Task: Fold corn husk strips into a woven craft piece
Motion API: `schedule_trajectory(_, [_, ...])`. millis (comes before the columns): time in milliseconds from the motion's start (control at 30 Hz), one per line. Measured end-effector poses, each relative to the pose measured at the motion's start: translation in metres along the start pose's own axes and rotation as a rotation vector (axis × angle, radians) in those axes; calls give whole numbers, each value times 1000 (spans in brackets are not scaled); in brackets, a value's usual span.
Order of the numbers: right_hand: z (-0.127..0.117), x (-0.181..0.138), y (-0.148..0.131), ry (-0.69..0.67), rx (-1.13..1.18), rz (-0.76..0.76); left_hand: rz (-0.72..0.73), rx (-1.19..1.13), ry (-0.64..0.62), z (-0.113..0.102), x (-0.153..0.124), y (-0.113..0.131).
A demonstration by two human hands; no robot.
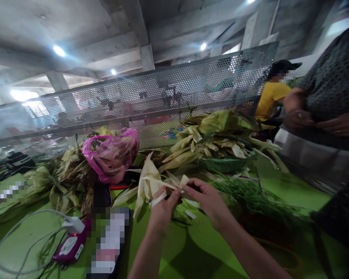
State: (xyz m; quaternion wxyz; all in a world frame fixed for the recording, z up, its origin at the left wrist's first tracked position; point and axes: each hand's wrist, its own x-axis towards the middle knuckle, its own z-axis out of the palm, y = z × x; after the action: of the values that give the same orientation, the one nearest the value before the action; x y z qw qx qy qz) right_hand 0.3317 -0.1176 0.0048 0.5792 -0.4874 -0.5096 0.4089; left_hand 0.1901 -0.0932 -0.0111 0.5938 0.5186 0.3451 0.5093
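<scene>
Both my hands meet over the green table [192, 248], pinching a pale, dry corn husk strip [174, 185] between them. My left hand [163, 205] grips its lower end with closed fingers. My right hand [205, 195] pinches the upper part with thumb and forefinger. More pale husks [147, 182] lie just behind the hands.
A pink plastic bag [112, 155] sits on husk piles at left. A green basket [223, 164] heaped with husks stands at the back right, thin green stalks [250, 195] before it. A purple device with white cable [71, 244] lies front left. Two people stand at right. Perforated metal screen [151, 93] behind.
</scene>
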Motion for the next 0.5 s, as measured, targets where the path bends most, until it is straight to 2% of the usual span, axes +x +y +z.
schedule_trajectory(167, [0, -2, -2, 136, -217, -145, -40, 165, -75, -2, 5, -11])
schedule_trajectory(267, [1, -2, 2, 158, -272, -210, -34, 243, -113, -3, 8, -14])
schedule_trajectory(433, [-5, 2, 7, 106, -407, -181, 69, 269, -28, -3, 9, -14])
schedule_trajectory(500, [-7, 2, 4, 120, -510, -234, 87, 260, 6, -3, 9, -16])
